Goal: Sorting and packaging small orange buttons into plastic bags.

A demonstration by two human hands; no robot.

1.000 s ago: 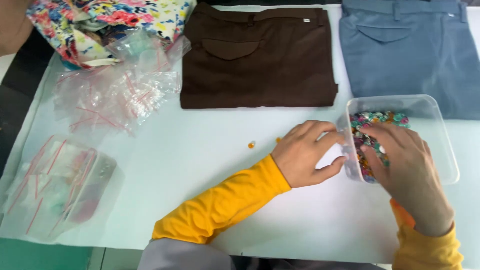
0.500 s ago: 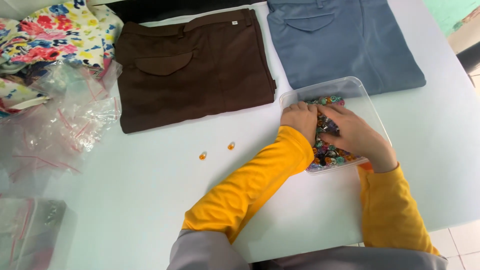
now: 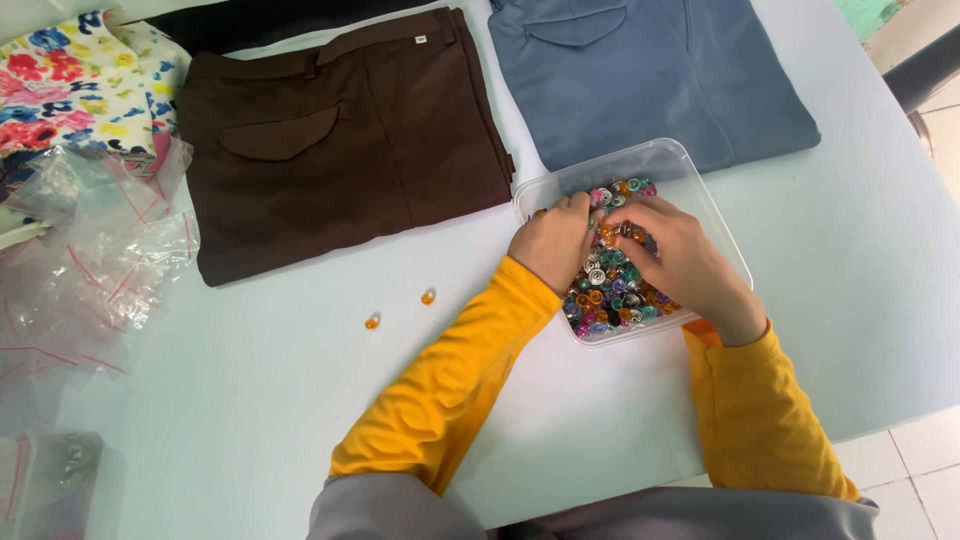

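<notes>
Low in frame: yellow sleeves (image 3: 450,390) over the worktop (image 3: 250,400). Right of centre: left hand (image 3: 553,240) and right hand (image 3: 680,262), now both inside the clear tub (image 3: 672,160), fingers curled among coloured beads (image 3: 605,295); pinch not discernible. Left of tub: a second orange bead (image 3: 428,297) beside the first (image 3: 372,322). Above: brown trousers (image 3: 340,140), blue trousers (image 3: 650,70).

Tub (image 3: 690,175) set on bench (image 3: 250,400), right of centre; beads (image 3: 610,290) held in tub. Left hand (image 3: 553,240) and right hand (image 3: 680,262) placed inside tub, among beads. Two folded garments laid behind tub: one (image 3: 340,150) behind-left, other (image 3: 650,75) directly behind. Two loose beads (image 3: 400,309) left of tub. Plastic bags (image 3: 90,260) piled at far left.
</notes>
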